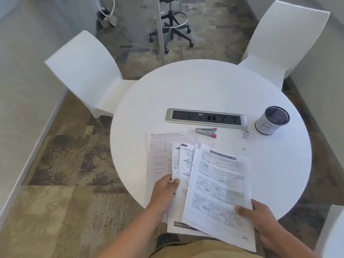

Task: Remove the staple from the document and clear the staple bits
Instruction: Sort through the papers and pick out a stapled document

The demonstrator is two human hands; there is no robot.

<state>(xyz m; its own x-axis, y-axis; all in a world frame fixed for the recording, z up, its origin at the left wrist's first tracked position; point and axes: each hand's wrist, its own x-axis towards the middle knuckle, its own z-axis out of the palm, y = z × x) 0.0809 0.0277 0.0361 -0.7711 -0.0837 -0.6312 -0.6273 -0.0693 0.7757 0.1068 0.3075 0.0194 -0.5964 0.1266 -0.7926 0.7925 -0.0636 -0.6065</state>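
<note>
Printed document sheets [217, 185] are fanned out over the near edge of the round white table [204, 86]. My left hand [163, 190] pinches the left sheets at their lower edge. My right hand [258, 216] grips the top sheet at its lower right. Another page [158, 151] lies flat on the table beneath them. A metal stapler with red ends [206, 132] lies beyond the papers. A small pile of staple bits [247, 134] sits beside a white cup [271, 120], and one loose bent staple [245, 149] lies nearer the papers.
A silver power and socket strip [206, 118] is set into the table's middle. White chairs stand at the far left [83, 71], far right [283, 43] and near right [333, 233]. A black stool base [171, 32] stands on the carpet beyond.
</note>
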